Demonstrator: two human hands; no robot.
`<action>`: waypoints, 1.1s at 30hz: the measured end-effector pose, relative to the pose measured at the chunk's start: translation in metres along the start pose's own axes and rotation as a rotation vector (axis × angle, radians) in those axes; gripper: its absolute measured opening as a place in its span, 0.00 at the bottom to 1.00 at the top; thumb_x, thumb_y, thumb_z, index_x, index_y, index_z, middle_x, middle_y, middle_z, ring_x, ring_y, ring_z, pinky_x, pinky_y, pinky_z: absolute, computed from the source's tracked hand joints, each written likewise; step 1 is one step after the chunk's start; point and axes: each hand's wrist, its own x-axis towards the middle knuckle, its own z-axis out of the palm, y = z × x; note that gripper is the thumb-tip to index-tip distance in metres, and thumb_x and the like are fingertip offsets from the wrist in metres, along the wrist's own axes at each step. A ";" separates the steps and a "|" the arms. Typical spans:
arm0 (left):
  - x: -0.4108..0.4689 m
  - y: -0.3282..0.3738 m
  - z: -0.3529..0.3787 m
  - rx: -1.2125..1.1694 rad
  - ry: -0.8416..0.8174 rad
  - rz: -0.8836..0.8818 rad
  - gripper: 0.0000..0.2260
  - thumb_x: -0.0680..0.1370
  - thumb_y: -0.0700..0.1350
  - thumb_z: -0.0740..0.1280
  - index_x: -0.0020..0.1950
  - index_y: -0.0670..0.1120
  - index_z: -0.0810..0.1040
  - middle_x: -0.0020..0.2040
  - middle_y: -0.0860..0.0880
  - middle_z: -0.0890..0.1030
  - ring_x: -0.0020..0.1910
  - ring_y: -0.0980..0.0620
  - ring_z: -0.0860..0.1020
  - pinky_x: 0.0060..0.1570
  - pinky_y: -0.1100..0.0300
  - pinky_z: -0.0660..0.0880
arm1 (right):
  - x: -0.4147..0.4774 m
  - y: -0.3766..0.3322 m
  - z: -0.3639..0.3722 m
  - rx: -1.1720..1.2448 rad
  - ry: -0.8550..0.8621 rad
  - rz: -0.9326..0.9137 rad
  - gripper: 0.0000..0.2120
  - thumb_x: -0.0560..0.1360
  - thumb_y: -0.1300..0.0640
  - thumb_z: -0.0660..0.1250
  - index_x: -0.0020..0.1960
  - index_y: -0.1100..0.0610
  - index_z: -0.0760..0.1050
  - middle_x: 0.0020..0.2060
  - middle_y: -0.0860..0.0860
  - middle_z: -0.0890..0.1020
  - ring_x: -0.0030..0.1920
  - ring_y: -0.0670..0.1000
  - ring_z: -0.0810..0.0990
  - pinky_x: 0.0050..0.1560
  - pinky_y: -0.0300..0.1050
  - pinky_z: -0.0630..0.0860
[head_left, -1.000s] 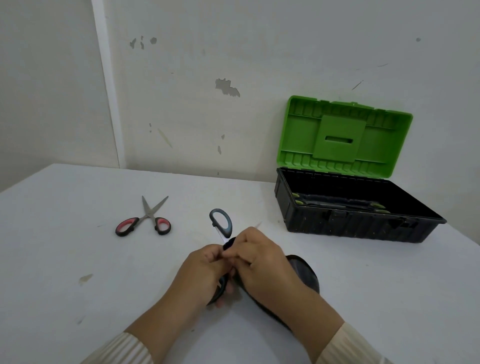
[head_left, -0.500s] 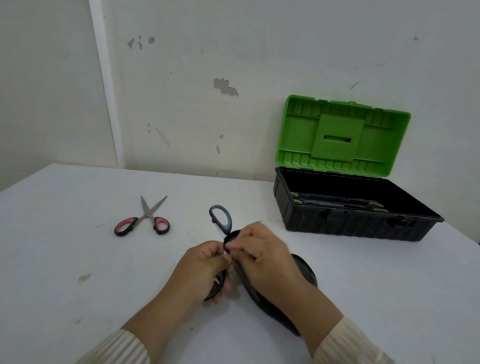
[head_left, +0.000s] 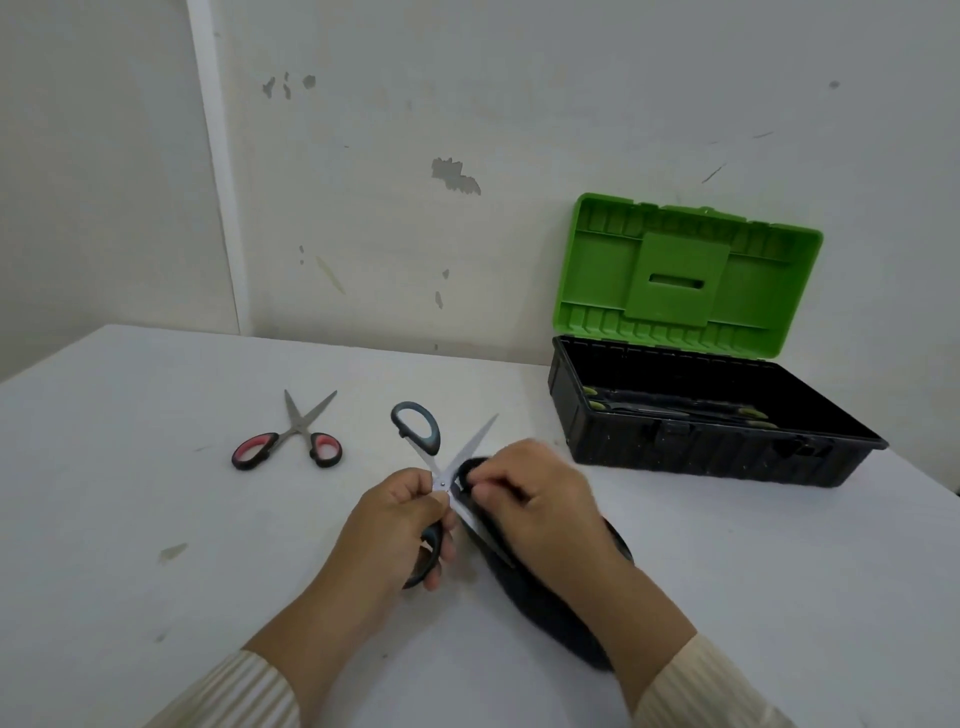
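Note:
A pair of black-handled scissors (head_left: 415, 431) lies wide open on the white table in front of me. My left hand (head_left: 395, 525) pinches them near the pivot, with the lower handle ring under its fingers. One blade points up and right. My right hand (head_left: 530, 509) pinches the end of a black pouch-like object (head_left: 550, 597), which lies under that hand and forearm and touches the scissors near the pivot. What the dark object is exactly, I cannot tell.
Red-handled scissors (head_left: 291, 441) lie partly open to the left on the table (head_left: 130, 519). A black toolbox (head_left: 701, 441) with a raised green lid (head_left: 685, 275) stands at the back right against the wall, with a few tools inside.
The black-handled scissors have opened wide and their blades now show. My hands have drawn slightly apart, with the left one holding the pivot and the right one the dark object.

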 end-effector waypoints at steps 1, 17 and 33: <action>0.000 0.001 -0.001 -0.026 0.016 0.007 0.12 0.79 0.37 0.60 0.35 0.41 0.71 0.27 0.43 0.76 0.26 0.45 0.69 0.26 0.58 0.65 | -0.001 -0.004 0.007 -0.013 -0.089 -0.019 0.04 0.71 0.60 0.67 0.44 0.56 0.80 0.41 0.50 0.80 0.42 0.41 0.75 0.46 0.26 0.69; 0.009 0.009 -0.012 -0.561 0.297 0.013 0.11 0.79 0.39 0.61 0.37 0.46 0.71 0.35 0.46 0.73 0.34 0.51 0.70 0.37 0.58 0.67 | -0.012 -0.033 0.027 0.056 -0.231 0.187 0.14 0.72 0.43 0.61 0.46 0.51 0.78 0.30 0.46 0.75 0.34 0.43 0.72 0.35 0.31 0.65; 0.013 0.010 -0.023 -0.454 0.146 -0.018 0.05 0.77 0.35 0.64 0.50 0.40 0.79 0.33 0.47 0.79 0.30 0.53 0.77 0.29 0.63 0.78 | 0.002 -0.013 -0.008 0.644 -0.096 0.618 0.06 0.74 0.65 0.65 0.45 0.58 0.80 0.29 0.52 0.80 0.28 0.48 0.76 0.28 0.40 0.75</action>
